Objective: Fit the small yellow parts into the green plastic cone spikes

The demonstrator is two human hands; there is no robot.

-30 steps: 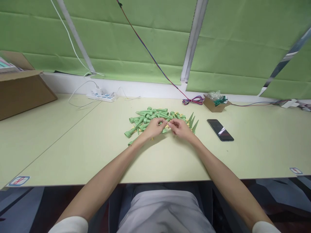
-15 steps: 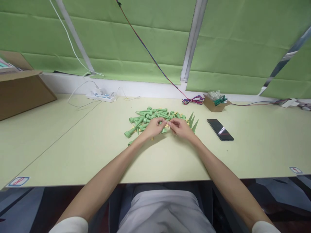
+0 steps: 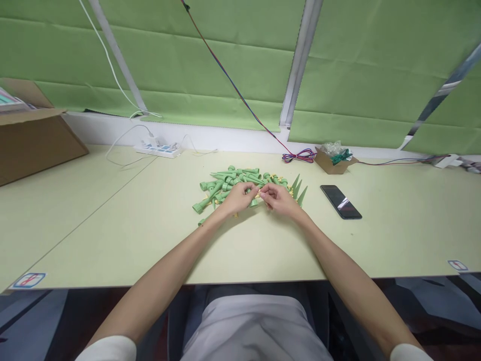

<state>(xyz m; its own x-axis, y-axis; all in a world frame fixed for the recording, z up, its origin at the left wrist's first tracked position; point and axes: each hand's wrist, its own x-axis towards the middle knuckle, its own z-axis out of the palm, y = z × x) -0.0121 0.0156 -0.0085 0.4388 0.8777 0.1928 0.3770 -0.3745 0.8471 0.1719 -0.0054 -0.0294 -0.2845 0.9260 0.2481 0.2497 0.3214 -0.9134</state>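
Both hands meet at the near edge of a heap of green plastic spikes and caps (image 3: 215,192) with small yellow pieces mixed in. My left hand (image 3: 240,196) is closed, its thumb and fingers pinched together. Fingertip to fingertip with it, my right hand (image 3: 278,198) is pinched too. Whatever is between the fingertips is too small and covered to name. Beside the right hand, several pointed green spikes (image 3: 296,187) lie with tips facing away from me. Part of the heap is hidden behind my hands.
A black phone (image 3: 341,202) lies to the right. Behind it stands a small cardboard box (image 3: 332,165) holding plastic wrap and something green, near a coiled cable (image 3: 299,156). At the back left are a white power strip (image 3: 160,150) and a large cardboard box (image 3: 37,145).
Hardly anything differs. The fingers of my right hand have shifted slightly at the pinch, while the left hand and the heap stay in place.
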